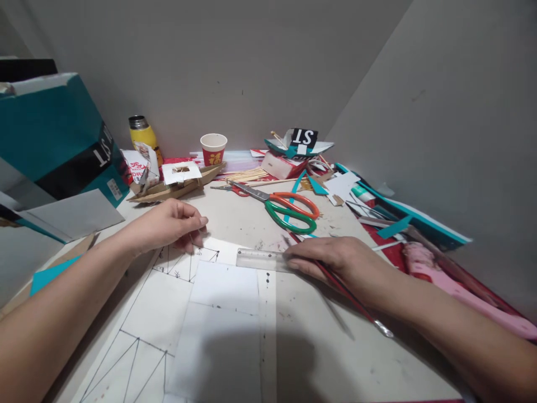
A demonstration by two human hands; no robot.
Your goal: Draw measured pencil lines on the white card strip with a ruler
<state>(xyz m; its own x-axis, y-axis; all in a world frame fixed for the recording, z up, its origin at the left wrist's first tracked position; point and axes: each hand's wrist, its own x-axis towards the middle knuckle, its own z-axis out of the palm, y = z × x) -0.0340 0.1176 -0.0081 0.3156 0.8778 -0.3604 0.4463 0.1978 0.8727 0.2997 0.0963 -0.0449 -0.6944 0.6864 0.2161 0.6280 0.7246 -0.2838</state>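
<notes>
A large white sheet (142,313) with drawn lines and triangles lies on the table, and a smaller white paper (222,336) with a pencil line rests on it. My left hand (176,226) hovers at the top left of the sheet, thumb and fingertips brought together; whatever may be between them is hidden. My right hand (335,263) holds a clear ruler (255,258) by its right end, across the top of the smaller paper. A red pen (356,305) runs under the same hand, and a thin dark blurred stick (335,313) slants below it.
Scissors (289,212) with orange and green handles lie ahead. Behind stand a paper cup (213,150), a yellow bottle (142,134) and a cardboard boat (176,187). A teal box (54,134) is at left; scraps and a pink tool (465,296) are at right.
</notes>
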